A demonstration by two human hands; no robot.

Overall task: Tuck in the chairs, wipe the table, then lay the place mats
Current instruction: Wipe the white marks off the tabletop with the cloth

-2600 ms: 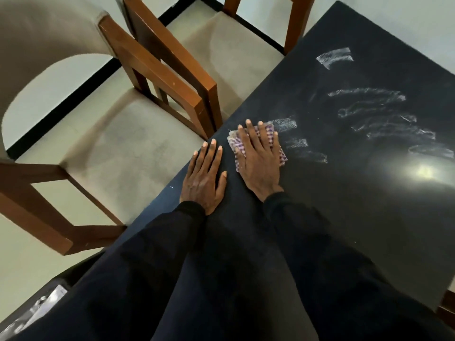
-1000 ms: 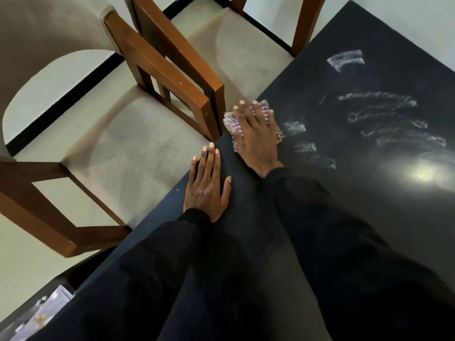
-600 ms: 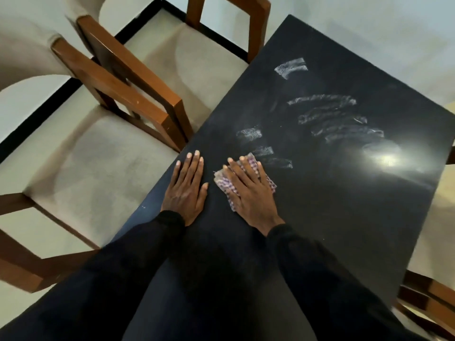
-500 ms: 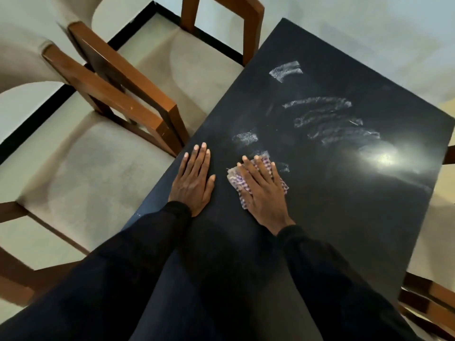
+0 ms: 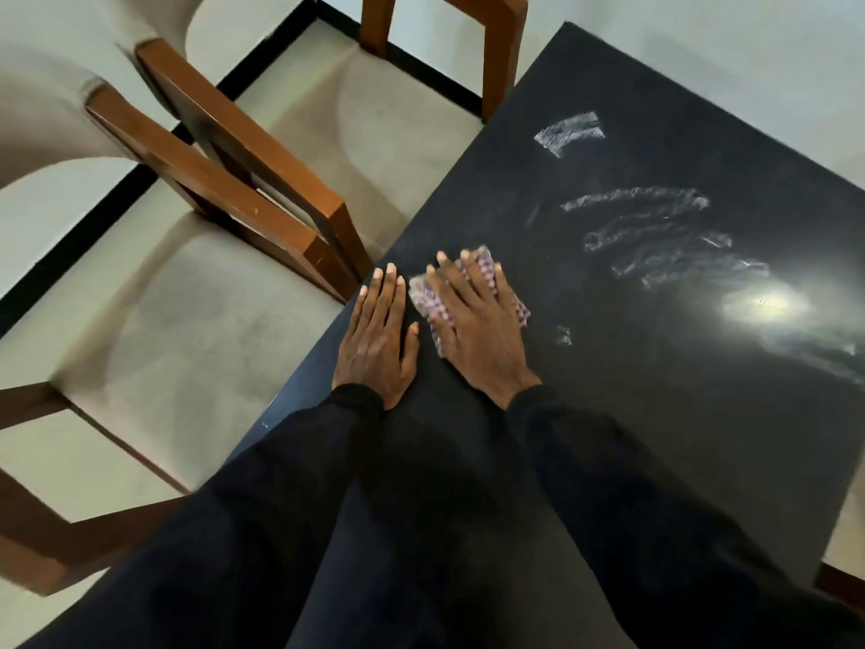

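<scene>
A black glossy table (image 5: 655,437) fills the right half of the view, with white chalky smears (image 5: 655,236) across its far part. My right hand (image 5: 477,320) lies flat with straight fingers on a purple-and-white checked cloth (image 5: 487,267), pressing it onto the table near the left edge. My left hand (image 5: 379,334) rests flat on the table right beside it, fingers straight, holding nothing. Two wooden chairs with beige seats stand along the table's left side: a near chair (image 5: 187,320) and a far chair (image 5: 398,124).
Pale floor with a black strip (image 5: 84,241) runs behind the chairs. A light reflection (image 5: 767,304) glares on the tabletop at the right. A bit of another wooden chair (image 5: 838,583) shows at the table's lower right corner.
My right hand has pushed the cloth forward over the smears nearest the left edge, which are now mostly gone. My left hand stays flat beside it. The view has shifted.
</scene>
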